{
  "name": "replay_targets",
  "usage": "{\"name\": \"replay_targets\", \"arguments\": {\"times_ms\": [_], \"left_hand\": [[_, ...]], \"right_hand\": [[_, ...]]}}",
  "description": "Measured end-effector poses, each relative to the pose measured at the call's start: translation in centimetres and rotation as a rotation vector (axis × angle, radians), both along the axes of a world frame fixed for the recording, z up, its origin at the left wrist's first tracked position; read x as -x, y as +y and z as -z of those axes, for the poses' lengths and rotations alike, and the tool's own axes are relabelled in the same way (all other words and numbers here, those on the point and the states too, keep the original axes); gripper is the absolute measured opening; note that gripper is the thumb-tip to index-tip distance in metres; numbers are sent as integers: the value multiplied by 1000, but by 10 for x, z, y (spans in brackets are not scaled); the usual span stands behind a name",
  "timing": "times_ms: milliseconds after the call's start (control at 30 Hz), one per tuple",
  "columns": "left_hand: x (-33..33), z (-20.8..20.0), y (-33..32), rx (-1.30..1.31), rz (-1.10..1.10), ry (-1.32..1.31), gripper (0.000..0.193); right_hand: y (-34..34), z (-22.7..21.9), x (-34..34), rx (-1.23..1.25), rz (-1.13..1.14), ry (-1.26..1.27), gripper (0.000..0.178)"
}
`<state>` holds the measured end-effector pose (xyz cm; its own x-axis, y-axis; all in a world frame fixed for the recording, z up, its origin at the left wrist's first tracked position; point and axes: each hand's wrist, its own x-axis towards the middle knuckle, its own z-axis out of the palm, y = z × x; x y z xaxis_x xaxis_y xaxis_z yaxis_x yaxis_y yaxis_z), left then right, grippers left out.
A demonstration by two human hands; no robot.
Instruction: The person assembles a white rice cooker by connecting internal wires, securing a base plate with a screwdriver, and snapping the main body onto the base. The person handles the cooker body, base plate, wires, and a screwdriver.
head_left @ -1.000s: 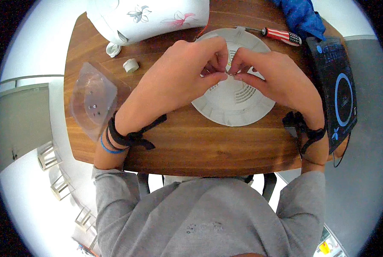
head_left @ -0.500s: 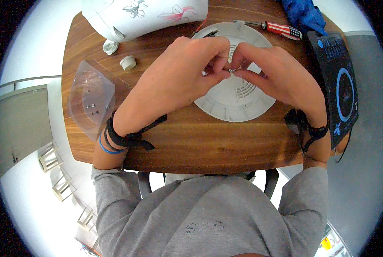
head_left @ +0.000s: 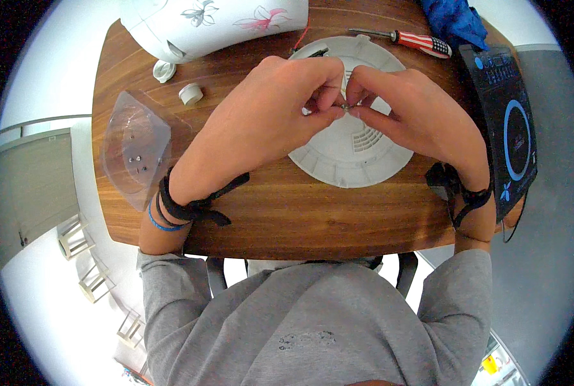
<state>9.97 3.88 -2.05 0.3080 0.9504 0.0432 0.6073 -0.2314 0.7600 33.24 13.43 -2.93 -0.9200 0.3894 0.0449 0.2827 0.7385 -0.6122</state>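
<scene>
- Left hand (head_left: 271,112) and right hand (head_left: 406,112): fingertips of both meet above the round white plastic cover (head_left: 354,151), curled and pinching a very small part between them. The part is too small to identify; it sits at the point where the two hands touch, just over the cover's centre.
- Round white plastic cover: lies flat on the wooden table (head_left: 287,212), right of centre, with its ribbed inner face and vent slots up. Judged from this, the appliance is already opened and the work is at a fine stage on a small fitting; the cover is not yet back on any housing.
- Clear plastic tray (head_left: 136,151): near the left edge, well apart from the hands, holding a few small dark screws. The screws being out suggests reassembly remains.
- White cap (head_left: 190,94) and a white ring-shaped piece (head_left: 164,70): loose on the table, left of the hands.
- White appliance body (head_left: 216,22): far left, decorated with grey and pink flower prints.
- Screwdriver (head_left: 415,41): far right, red-and-white striped handle, lying unused.
- Blue cloth (head_left: 454,22): far right, beyond the screwdriver.
- Black flat panel (head_left: 509,122): right edge, bearing a blue ring mark and rows of small blue symbols.
</scene>
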Motion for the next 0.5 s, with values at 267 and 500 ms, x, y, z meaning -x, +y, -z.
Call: {"name": "replay_targets", "arguments": {"times_ms": [267,500], "left_hand": [[-1,2,0,-22,5,-88,22],[-2,10,0,-18,37,-163,16]], "right_hand": [[1,3,-1,30,-24,0,19],[0,4,0,-33,-12,-22,20]]}}
